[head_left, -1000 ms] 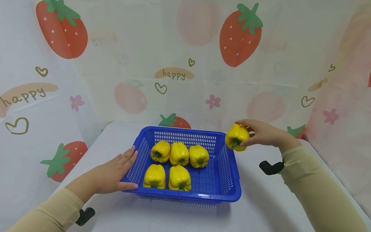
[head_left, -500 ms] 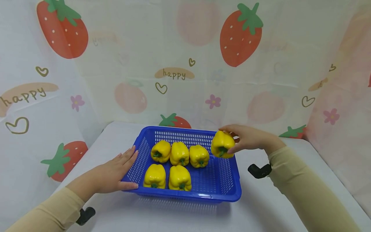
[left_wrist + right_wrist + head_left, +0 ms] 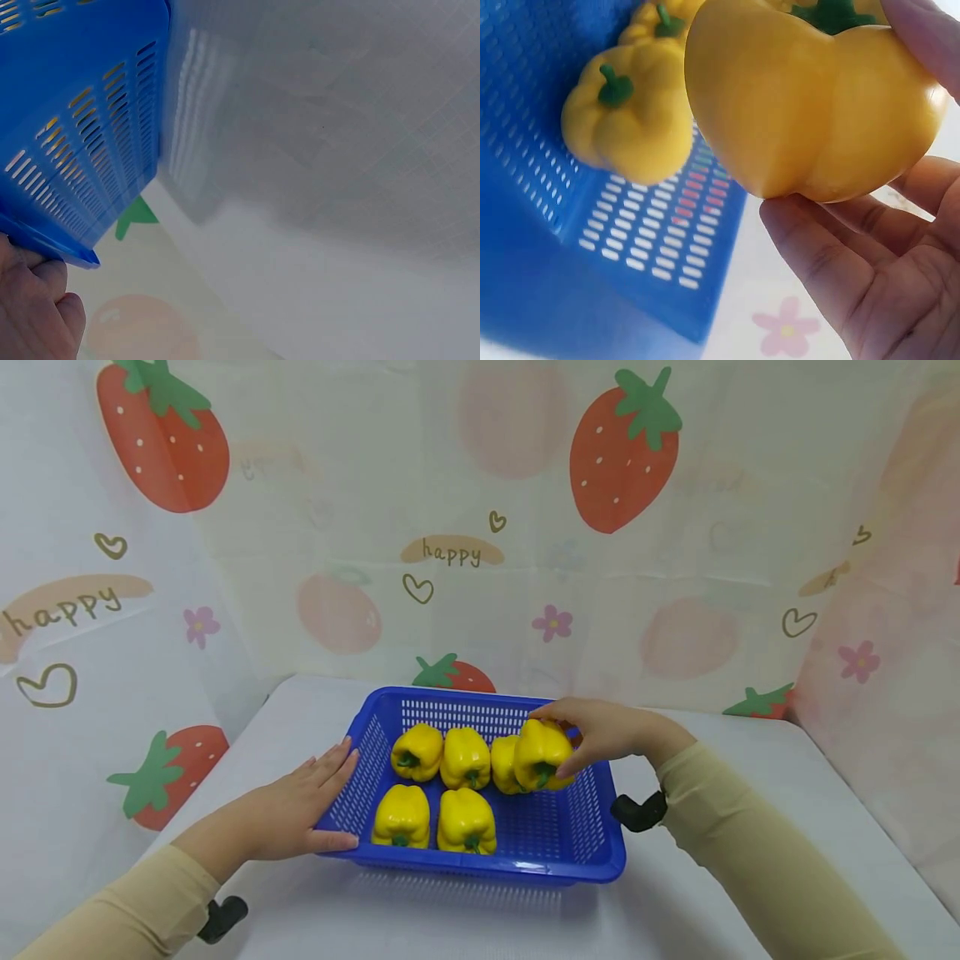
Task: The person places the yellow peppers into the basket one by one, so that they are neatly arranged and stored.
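A yellow bell pepper (image 3: pixel 542 755) with a green stem is pinched between the thumb and fingers of my right hand (image 3: pixel 611 731), over the right part of the blue basket (image 3: pixel 525 867). It partly hides a yellow pepper (image 3: pixel 505 763) in the basket's back row. In the right wrist view the held pepper (image 3: pixel 810 105) has fingertips beneath it and the thumb at its upper side. My left hand (image 3: pixel 292 806) rests on the basket's left rim, fingers extended and thumb on the front-left corner. The left wrist view shows this hand (image 3: pixel 37 304) against the rim.
More yellow peppers lie in the basket: a back row with the left pepper (image 3: pixel 417 752) and middle pepper (image 3: pixel 465 758), and a front row with two peppers (image 3: pixel 401 817). The white table (image 3: pixel 300 910) lies under it. A strawberry-printed curtain (image 3: pixel 480 468) stands behind.
My right hand has carried its pepper leftward and down, from beyond the basket's right rim to over the inside. My left hand and the other peppers stay in place.
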The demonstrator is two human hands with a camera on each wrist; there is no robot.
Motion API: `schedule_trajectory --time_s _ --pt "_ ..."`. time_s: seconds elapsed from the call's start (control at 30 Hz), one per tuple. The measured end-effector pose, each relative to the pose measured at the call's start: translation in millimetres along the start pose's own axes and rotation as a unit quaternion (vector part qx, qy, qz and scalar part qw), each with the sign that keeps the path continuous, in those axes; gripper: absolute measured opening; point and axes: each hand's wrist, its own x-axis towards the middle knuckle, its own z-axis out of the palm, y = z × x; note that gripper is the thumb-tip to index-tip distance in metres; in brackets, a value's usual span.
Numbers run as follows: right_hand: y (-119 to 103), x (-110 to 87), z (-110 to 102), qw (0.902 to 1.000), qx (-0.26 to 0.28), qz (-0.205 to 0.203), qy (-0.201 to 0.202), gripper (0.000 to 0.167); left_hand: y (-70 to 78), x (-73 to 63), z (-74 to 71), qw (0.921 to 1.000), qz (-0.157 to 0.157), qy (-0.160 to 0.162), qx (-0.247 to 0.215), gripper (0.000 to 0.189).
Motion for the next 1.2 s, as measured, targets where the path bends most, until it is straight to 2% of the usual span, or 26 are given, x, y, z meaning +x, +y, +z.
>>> schedule_trajectory --time_s 0.47,0.67,0.93,1.2 --pt "-8.1 16.3 22.3 0.9969 -0.001 0.035 -0.071 0.077 0.3 -0.7 -0.8 1.0000 0.000 -0.002 -0.002 0.107" --pt "-9.1 18.9 27.0 0.9960 -0.005 0.027 -0.085 0.076 -0.5 -0.2 0.2 1.0000 -0.001 -0.003 0.001 0.107" --pt "-10.6 21.6 30.6 0.9927 -0.011 0.056 -0.106 0.075 -0.2 0.2 -0.3 1.0000 0.000 -0.003 0.001 0.106" --pt "-10.1 25.9 35.6 0.9905 -0.009 0.065 -0.121 0.073 -0.6 0.4 0.0 1.0000 -0.002 -0.005 0.000 0.106"
